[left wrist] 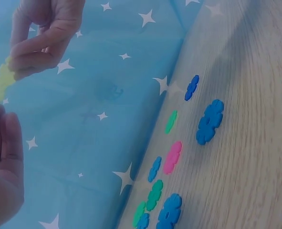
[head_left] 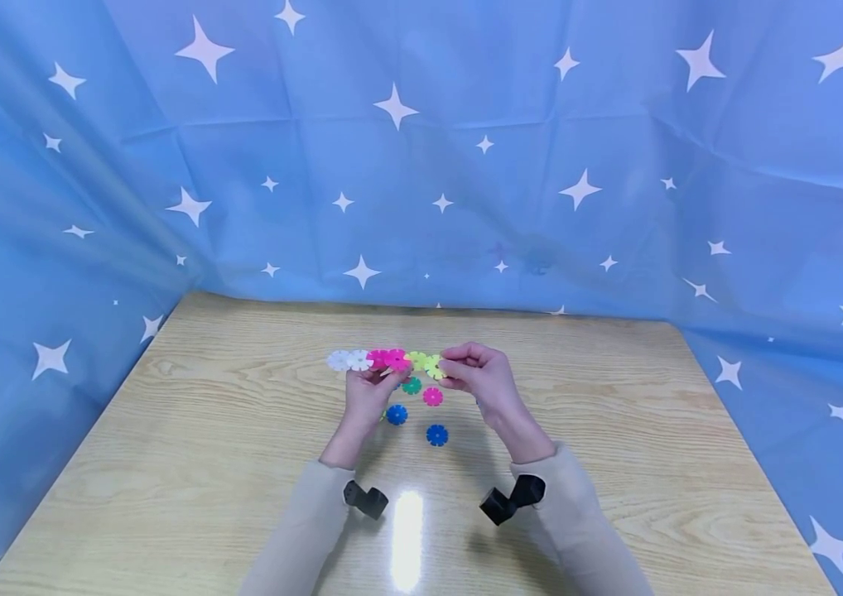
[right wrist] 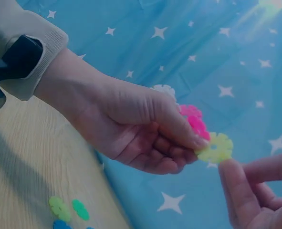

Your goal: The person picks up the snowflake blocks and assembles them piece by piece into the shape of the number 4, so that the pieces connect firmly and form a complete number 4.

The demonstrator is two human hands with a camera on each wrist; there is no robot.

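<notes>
A row of joined plastic snowflake discs is held up above the table: white discs (head_left: 338, 360) at the left, pink discs (head_left: 396, 358) in the middle, yellow discs (head_left: 417, 359) at the right. My left hand (head_left: 368, 401) pinches the row around the pink discs, near where they meet the yellow. At the other end, my right hand (head_left: 492, 389) grips the outermost yellow disc (right wrist: 217, 149) between thumb and fingers. The right wrist view shows the left thumb lying along the joint. How the slots interlock is too small to tell.
Loose discs lie on the wooden table under the hands: blue ones (head_left: 437, 434), a pink one (head_left: 432, 396), green ones (head_left: 411, 386) and a yellow one (right wrist: 59, 208). A blue star-patterned curtain (head_left: 466, 165) hangs behind the table. Dark cameras (head_left: 513, 499) sit on both wrists.
</notes>
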